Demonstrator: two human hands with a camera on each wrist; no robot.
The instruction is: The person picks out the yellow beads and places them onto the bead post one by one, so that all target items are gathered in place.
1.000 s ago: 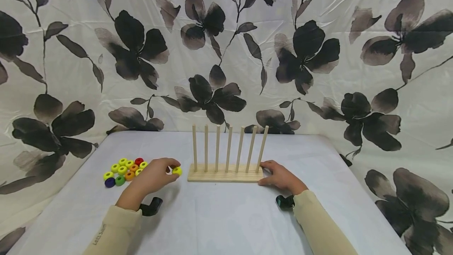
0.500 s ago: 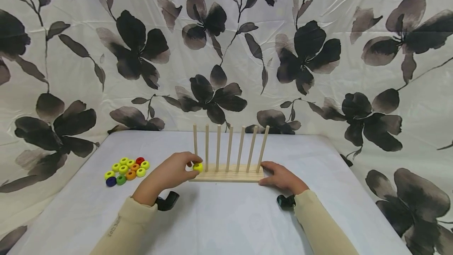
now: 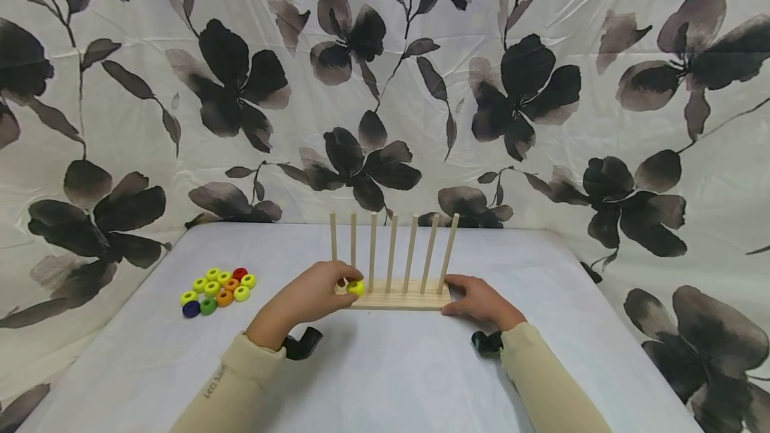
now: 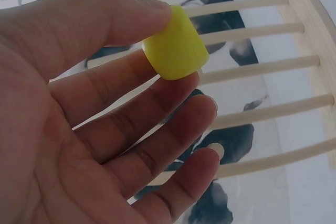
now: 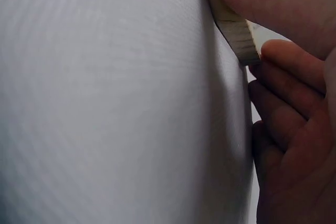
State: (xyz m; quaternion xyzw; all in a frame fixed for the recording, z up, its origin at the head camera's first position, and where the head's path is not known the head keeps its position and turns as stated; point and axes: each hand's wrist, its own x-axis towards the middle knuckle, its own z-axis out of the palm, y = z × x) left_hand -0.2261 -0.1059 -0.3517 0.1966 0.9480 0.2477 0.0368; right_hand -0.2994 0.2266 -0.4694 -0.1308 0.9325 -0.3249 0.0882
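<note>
Both well inside the table (image 3: 391,369) edges, left hand (image 3: 309,291) pinches a yellow bead (image 3: 356,288), right hand (image 3: 479,299) the rack's (image 3: 400,301) end.

And there's your right grip (image 5: 307,114) along the right-hand side, thumb (image 5: 281,6) reaching across the top onto the wooden piece (image 5: 239,38)! You've got its squared end between thumb and fingers (image 5: 286,85), a fingertip right up at the lower corner, grain lines showing on the pale wood. Your other fingers bend in below, beside the white worktop (image 5: 105,98), which fills the left and middle, finely textured, a soft grey shadow running down near your fingertips.
</note>
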